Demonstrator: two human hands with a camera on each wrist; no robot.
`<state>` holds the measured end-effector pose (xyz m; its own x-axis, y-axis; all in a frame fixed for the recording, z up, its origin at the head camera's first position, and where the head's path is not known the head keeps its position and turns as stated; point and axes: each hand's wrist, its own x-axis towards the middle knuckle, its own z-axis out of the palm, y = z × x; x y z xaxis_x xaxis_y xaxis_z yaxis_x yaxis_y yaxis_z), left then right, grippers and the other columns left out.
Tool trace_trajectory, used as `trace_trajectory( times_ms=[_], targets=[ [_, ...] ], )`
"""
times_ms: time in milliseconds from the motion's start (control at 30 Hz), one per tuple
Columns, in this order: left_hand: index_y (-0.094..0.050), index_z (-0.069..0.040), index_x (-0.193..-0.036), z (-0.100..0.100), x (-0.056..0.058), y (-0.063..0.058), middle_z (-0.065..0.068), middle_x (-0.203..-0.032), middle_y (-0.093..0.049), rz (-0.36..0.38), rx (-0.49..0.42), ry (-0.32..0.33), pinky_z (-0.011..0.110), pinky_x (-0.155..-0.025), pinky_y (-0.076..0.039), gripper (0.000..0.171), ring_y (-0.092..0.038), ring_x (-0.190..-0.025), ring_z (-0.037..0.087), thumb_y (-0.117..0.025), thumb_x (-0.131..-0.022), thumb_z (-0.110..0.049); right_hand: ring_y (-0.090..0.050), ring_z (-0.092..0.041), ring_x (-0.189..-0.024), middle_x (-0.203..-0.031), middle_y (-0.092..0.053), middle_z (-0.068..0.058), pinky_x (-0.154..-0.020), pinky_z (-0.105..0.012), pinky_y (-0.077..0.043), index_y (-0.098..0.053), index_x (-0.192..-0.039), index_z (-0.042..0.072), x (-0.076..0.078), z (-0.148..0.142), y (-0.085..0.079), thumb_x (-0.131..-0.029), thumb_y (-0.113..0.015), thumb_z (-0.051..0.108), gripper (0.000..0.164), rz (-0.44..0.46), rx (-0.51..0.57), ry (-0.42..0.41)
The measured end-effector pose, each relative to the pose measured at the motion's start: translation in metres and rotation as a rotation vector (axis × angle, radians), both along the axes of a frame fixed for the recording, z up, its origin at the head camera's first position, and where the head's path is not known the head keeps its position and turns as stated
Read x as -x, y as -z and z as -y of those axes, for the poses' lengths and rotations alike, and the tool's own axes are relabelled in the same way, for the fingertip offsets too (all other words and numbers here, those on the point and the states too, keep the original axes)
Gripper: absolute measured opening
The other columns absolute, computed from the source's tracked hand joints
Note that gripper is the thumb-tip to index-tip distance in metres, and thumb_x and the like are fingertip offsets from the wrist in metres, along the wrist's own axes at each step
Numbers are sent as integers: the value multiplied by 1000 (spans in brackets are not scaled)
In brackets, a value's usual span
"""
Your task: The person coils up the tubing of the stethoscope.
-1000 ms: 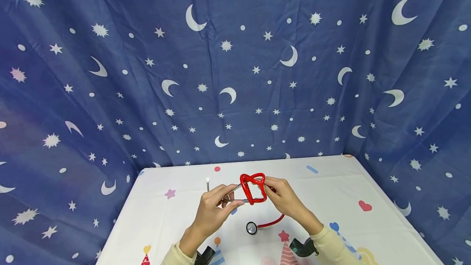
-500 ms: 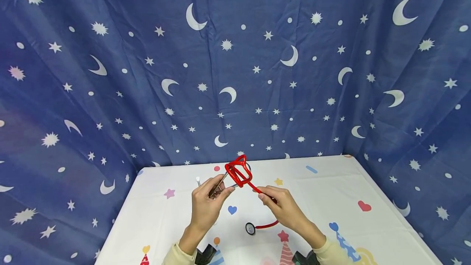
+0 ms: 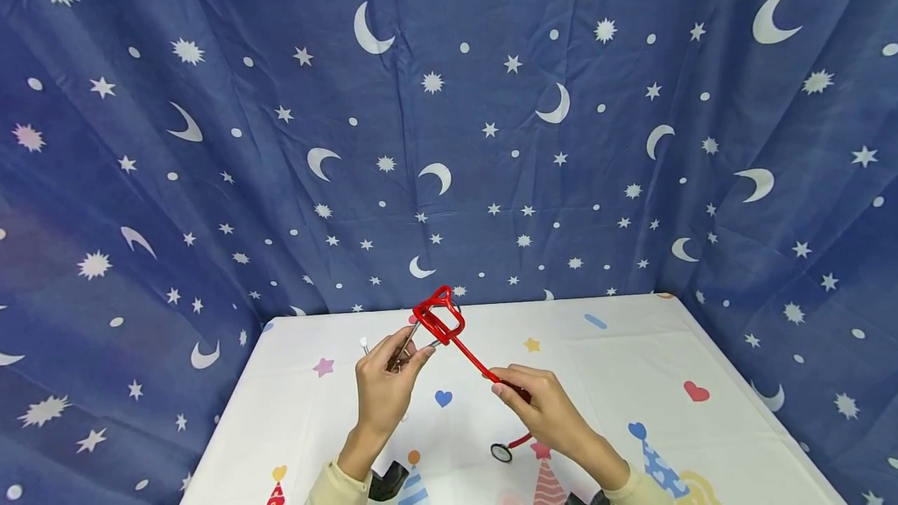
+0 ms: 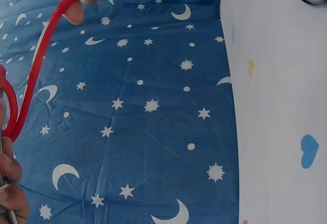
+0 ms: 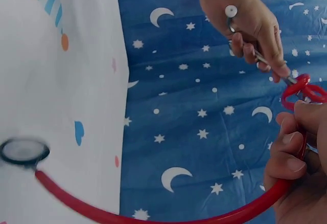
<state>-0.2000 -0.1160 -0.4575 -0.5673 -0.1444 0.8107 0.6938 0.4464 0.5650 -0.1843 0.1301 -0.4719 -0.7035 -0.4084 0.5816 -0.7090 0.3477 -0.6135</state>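
Observation:
Above the table I hold a stethoscope with red tubing [image 3: 474, 359]. My left hand [image 3: 379, 388] grips its metal ear tubes, and one white eartip [image 3: 364, 342] pokes out beyond the fingers. Past those fingers, the red tubing forms a tangled loop [image 3: 456, 326] around the metal tubes. My right hand [image 3: 547, 407] grips the tube's single length, which runs straight between the hands in the head view. Below the right hand, the round chestpiece [image 3: 501, 453] dangles on the tube's end, blurred in the right wrist view [image 5: 24, 151]; whether it touches the table I cannot tell.
A white tablecloth [image 3: 309, 427] printed with stars, hearts and party hats covers the table. Behind and at both sides hangs a blue curtain [image 3: 435, 139] with moons and stars. A dark wrist camera [image 3: 388, 482] sits at the left cuff.
My right hand has left the red loop and slid down along the tube, drawing it out. The left hand moved left, tipping the loop upward. The chestpiece shifted right and down.

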Motion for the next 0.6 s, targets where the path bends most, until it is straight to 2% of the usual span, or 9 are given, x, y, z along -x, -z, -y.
trace_trajectory(
  times_ms=[233, 400, 600],
  targets=[
    [-73, 0, -106, 1, 5, 8, 0, -70, -61, -39, 48, -35, 9, -51, -35, 40, -47, -53, 10, -87, -68, -2, -34, 8, -59, -67, -52, 6, -48, -5, -30, -72, -106, 3, -5, 3, -1, -87, -67, -3, 21, -71, 6, -37],
    [-72, -1, -107, 0, 6, 12, 0, -70, -61, -30, 92, -48, 12, -51, -37, 40, -49, -55, 8, -87, -70, -6, -35, 9, -60, -69, -53, 8, -49, -5, -32, -72, -109, 7, -11, 3, -8, -91, -66, 2, 19, -77, -13, -61],
    [-73, -3, -107, 2, 9, 18, -2, -69, -61, -63, 230, -105, 9, -50, -31, 40, -44, -53, 7, -87, -71, -11, -38, 9, -59, -71, -54, 11, -47, -10, -36, -72, -110, 10, -15, 2, -11, -95, -64, 10, 17, -33, -39, -63]
  ],
)
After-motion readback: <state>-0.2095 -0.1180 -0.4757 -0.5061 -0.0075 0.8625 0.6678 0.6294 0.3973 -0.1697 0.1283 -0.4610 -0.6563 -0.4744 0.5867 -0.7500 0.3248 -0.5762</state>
